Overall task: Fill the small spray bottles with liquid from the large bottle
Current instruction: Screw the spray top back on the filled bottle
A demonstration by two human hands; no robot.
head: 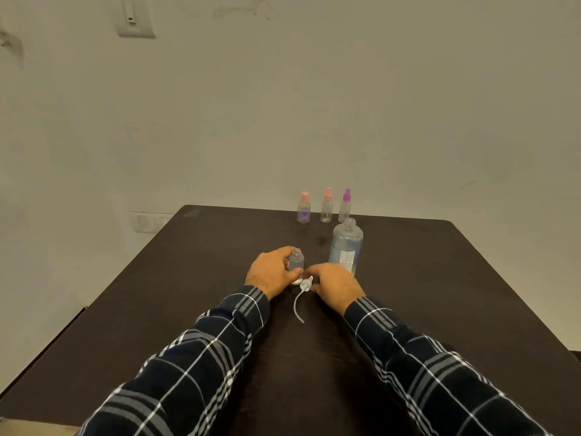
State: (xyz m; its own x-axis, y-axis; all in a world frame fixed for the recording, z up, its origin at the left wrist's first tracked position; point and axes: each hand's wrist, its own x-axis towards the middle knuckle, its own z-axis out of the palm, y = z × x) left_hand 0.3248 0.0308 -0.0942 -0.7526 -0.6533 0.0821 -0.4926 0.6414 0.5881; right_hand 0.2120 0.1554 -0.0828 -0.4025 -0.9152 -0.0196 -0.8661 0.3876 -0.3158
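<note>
Pump head (305, 284): white, off its bottle, low over the worktop (188, 278), just in front and left of the large bottle (345, 247).
Right hand (334, 286): fingers pinched on the pump head.
Dip tube (297, 305): curves from the pump head away from the large bottle, towards the person.
Small bottle (296, 262): clear, upright, neck open, just left of the large bottle; fill level unreadable.
Left hand (270, 273): fingers curled round the small bottle's body.
Large bottle: uncapped, upright, holding clear liquid.
Capped bottles (327, 206): three in a row behind the large bottle.
Step, as judged: pump parked or refitted around the pour.
Technique: steady the small bottle at its base, keep the tube's tip clean, thread it straight down the neck, and turn the collar squarely.
Risk: the narrow neck invites spills, and a light bottle tips easily.
</note>
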